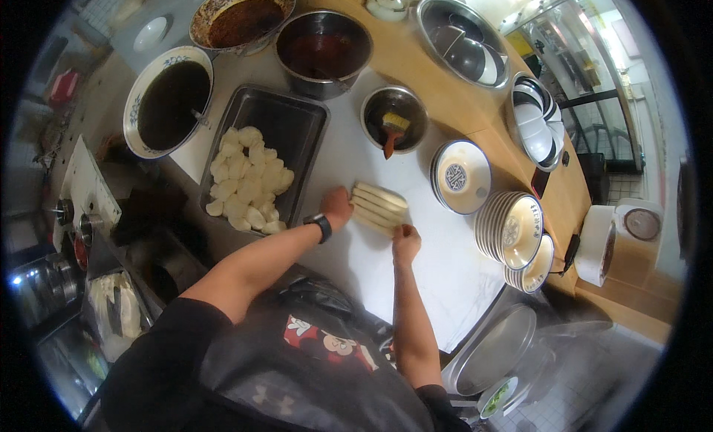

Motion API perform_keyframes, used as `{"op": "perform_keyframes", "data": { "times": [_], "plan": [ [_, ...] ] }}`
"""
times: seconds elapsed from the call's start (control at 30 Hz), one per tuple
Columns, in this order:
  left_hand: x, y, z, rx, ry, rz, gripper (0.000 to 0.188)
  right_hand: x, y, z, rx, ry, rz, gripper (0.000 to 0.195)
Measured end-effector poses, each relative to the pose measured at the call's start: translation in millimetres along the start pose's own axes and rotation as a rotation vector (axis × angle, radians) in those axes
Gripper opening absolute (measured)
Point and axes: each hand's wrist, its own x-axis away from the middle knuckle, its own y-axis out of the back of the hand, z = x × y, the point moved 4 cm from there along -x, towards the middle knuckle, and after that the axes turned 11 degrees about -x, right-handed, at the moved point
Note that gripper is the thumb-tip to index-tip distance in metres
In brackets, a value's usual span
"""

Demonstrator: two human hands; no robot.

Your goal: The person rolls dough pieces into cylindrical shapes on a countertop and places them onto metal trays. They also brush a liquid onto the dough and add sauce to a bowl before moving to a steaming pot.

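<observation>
Several long pale dough strips (379, 207) lie side by side on the white work surface (440, 270). My left hand (337, 207), with a dark watch at the wrist, is at their left ends; its fingers are partly hidden, so its hold is unclear. At their lower right corner, my right hand (406, 243) pinches the end of a strip between thumb and fingers. A dark rectangular tray (312, 137) left of the hands holds a pile of pale dough pieces (250, 178). Beyond the strips, a metal bowl (370, 117) holds a brush (394, 132) with a reddish handle.
Large bowls of dark liquid (172, 106) and reddish sauce (317, 53) stand beyond the tray, beside another sauce bowl (245, 23). Stacked patterned bowls (509, 231) line the right side. Metal basins (462, 42) of black and white bowls sit on the wooden counter (479, 112).
</observation>
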Motion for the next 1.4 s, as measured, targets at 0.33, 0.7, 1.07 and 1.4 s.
{"op": "perform_keyframes", "data": {
  "times": [0.33,0.7,1.07,1.4],
  "plan": [
    [-35,-43,-4,-0.193,-0.06,0.161,0.034,-9,-8,29,0.259,0.075,0.018,0.042],
    [-4,-5,-53,-0.119,0.079,0.129,0.057,-29,-42,43,0.273,-0.021,-0.01,0.046],
    [22,-39,-13,0.107,-0.458,-0.283,0.039,75,-15,273,0.198,0.648,0.5,0.017],
    [242,51,58,1.958,-0.063,-0.568,0.031,258,-53,356,0.109,1.053,0.87,0.016]
  ]
}}
